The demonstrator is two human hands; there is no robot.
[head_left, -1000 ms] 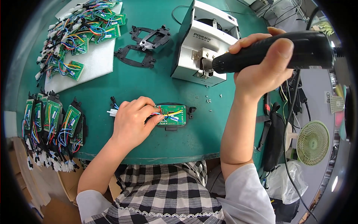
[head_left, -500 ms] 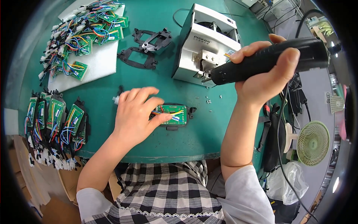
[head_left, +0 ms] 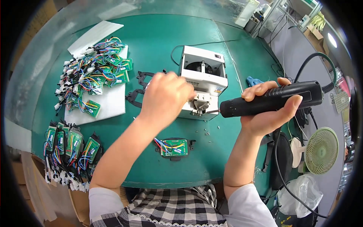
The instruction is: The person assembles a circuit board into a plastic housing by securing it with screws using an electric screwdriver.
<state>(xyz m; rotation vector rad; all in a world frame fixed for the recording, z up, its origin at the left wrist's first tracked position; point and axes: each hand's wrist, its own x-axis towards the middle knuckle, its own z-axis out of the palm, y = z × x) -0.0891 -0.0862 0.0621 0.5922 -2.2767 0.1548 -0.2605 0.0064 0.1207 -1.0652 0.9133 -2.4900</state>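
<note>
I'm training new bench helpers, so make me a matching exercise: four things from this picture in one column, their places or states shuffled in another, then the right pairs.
Things
1. black cylindrical power screwdriver
2. white rectangular foam sheet
3. small silvery metal screws
4. single green rectangular circuit board

Places or states
A. scattered loose on the green tabletop, by the white box-shaped machine
B. set on a black plastic frame, with coloured wires attached
C. gripped in the right hand
D. under a heap of wired green boards

Pairs: 1-C, 2-D, 3-A, 4-B
</note>
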